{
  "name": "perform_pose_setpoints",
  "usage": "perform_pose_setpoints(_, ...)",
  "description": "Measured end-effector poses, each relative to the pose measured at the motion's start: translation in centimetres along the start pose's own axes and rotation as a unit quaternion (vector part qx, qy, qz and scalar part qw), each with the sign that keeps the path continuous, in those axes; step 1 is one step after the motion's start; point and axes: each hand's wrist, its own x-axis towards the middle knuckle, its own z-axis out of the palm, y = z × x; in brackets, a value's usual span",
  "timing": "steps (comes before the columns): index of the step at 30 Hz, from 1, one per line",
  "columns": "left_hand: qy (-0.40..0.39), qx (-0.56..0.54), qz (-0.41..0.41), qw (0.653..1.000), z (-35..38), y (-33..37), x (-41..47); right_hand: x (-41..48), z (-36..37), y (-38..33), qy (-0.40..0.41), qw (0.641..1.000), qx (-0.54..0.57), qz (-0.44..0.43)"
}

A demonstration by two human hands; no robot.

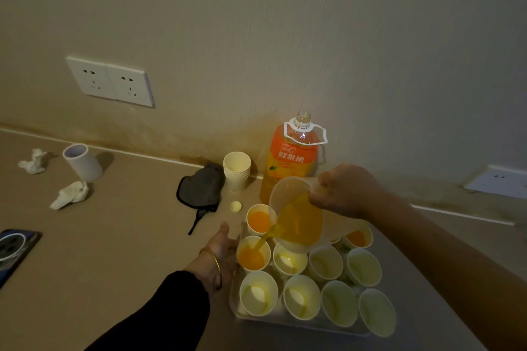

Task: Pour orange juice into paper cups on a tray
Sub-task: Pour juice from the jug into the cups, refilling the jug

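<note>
Right hand [346, 191], gripping the tilted jug [296, 214], is pouring juice into the cup [253, 255] below it on the tray [236, 308], left hand [222, 248] seemingly bracing it, grip hidden; next move is likely calling for levelling off before the empty neighbour cup [290, 261].

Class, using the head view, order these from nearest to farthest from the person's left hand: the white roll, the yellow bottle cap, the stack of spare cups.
1. The yellow bottle cap, just behind the left hand.
2. The stack of spare cups, farther back still.
3. The white roll, far off to the left.
</note>
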Motion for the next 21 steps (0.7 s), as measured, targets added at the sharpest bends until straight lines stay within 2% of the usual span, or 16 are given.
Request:
perform_pose_setpoints(12, -0.01, 0.025, 0.004, 1.0, 0.06, 0.2, 0.0, -0.01, -0.11, -0.24, -0.014, 1.0, -0.002, 0.003)
perform_pose_setpoints(21, 0.024, 0.008, 0.019, 0.999, -0.15, 0.21, 0.45, -0.01, -0.06, -0.22, -0.012, 1.0, 0.001, 0.006)
